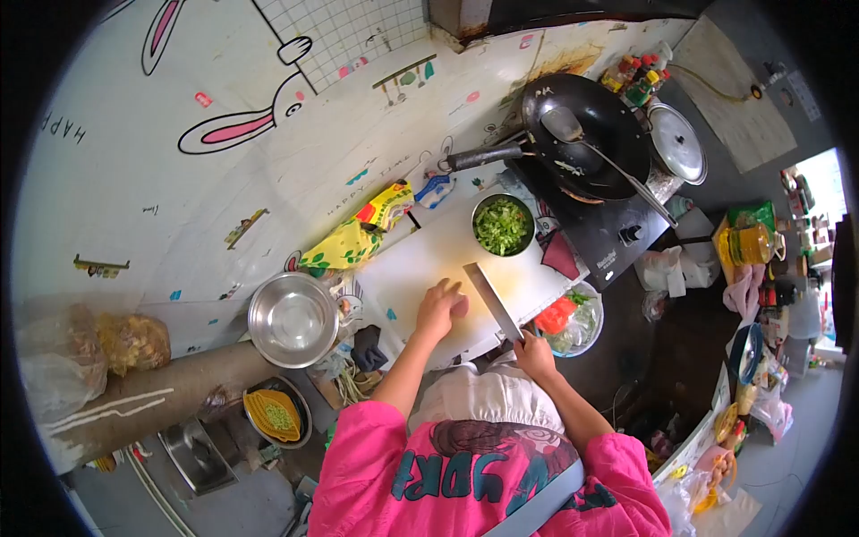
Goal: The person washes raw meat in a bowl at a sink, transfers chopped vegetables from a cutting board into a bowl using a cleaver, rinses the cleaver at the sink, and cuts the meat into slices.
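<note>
My right hand (537,356) grips the handle of a cleaver (491,299), its long blade slanting up and left over the white cutting board (403,271). Left of the blade, my left hand (437,311) rests on the board with curled fingers on a small pinkish-brown piece (459,305) that looks like meat. The blade and this piece are apart. Beyond the cleaver stands a metal bowl of chopped green vegetables (502,225). By my right hand is a tub (588,329) holding a red item and greens in clear plastic.
At the upper right, a black wok (617,152) with a metal spatula (562,125) sits on the stove (608,248). A steel basin (293,319) stands to the left. Yellow packages (349,243) lean along the wall. A yellow basket (274,415) sits at the lower left.
</note>
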Tool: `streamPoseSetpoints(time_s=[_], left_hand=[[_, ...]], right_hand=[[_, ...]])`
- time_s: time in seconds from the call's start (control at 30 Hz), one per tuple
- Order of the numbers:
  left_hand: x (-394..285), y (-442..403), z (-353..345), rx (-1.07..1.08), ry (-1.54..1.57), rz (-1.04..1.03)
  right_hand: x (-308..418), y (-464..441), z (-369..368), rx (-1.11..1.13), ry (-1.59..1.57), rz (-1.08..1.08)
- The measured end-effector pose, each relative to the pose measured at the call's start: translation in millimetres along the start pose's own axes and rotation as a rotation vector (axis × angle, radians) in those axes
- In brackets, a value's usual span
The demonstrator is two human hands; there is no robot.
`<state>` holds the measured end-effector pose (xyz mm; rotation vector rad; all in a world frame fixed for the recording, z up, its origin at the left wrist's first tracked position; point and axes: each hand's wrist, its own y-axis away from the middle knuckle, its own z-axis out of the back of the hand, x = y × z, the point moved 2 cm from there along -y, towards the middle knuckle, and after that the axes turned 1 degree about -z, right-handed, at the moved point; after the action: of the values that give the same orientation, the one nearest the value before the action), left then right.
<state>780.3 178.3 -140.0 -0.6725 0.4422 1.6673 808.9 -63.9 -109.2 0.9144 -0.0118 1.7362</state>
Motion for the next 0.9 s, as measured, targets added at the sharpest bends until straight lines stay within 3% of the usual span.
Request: streamPoseSetpoints(time_s=[0.1, 0.2, 0.3, 0.43, 0.63, 0.73, 0.9], left_hand=[[17, -7, -23, 0.200, -0.072, -0.015], [26, -23, -18, 0.287, 0.079, 0.011], [30, -43, 3, 0.148, 0.063, 0.217], [48, -69, 26, -0.169, 0.070, 0.277], [93, -67, 9, -0.149, 0.163, 0.269], [84, -48, 12, -0.286, 0.071, 0.258], [68, 14, 11, 0.034, 0.057, 0.393]], right_hand=[[1, -1, 5, 0.004, 0.008, -0.063], [-7, -2, 4, 0.040, 0.042, -0.105], [-12, -5, 2, 0.050, 0.022, -0.079], [-21, -11, -1, 0.085, 0.033, -0.069], [-22, -15, -2, 0.132, 0.081, -0.100], [-23, -18, -3, 0.140, 0.078, -0.093], [-20, -18, -4, 0.149, 0.098, -0.097]])
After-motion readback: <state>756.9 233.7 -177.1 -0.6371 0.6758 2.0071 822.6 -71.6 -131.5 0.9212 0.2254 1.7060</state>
